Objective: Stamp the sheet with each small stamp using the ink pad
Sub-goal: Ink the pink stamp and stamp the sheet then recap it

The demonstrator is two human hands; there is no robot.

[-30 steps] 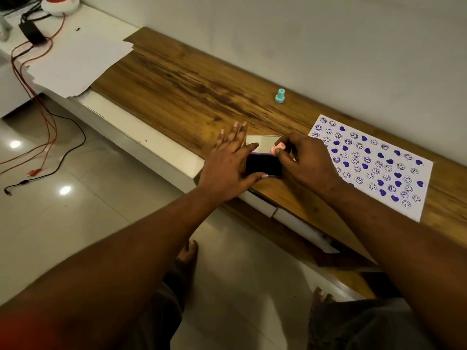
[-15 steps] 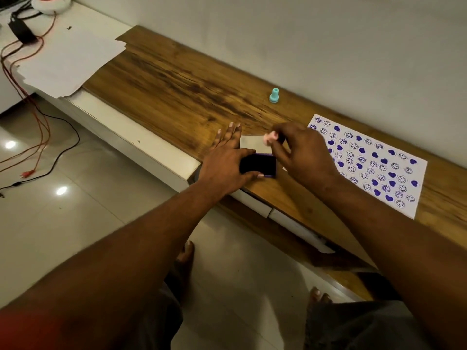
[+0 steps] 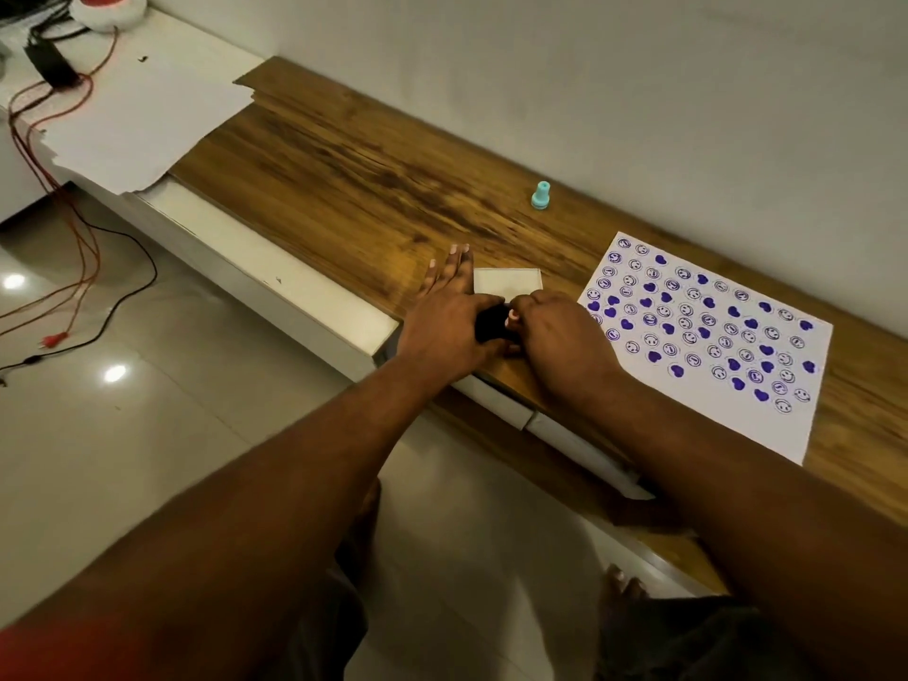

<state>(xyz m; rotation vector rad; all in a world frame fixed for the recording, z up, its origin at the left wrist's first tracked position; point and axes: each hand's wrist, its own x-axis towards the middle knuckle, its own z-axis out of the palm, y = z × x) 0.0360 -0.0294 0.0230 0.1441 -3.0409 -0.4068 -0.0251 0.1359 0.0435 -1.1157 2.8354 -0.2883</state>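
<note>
A dark ink pad [image 3: 488,327] lies near the wooden top's front edge, its pale lid [image 3: 506,281] open behind it. My left hand [image 3: 449,329] rests flat on the pad's left side, fingers stretched out and thumb across its near edge. My right hand [image 3: 557,336] pinches a small pink stamp [image 3: 513,315] and holds it down on the pad; most of the stamp is hidden by my fingers. The white sheet [image 3: 707,336], covered with purple hearts and smiley prints, lies to the right. A teal stamp [image 3: 540,195] stands upright near the wall.
The wooden top [image 3: 344,179] runs along the wall. Loose white paper [image 3: 137,110] lies on the white unit at the far left, with a black adapter [image 3: 49,63] and red and black cables [image 3: 78,267] trailing to the tiled floor.
Half a second ago my right hand held the pink stamp raised over the pad's far edge; now it is lowered onto the pad. My left hand stays on the pad.
</note>
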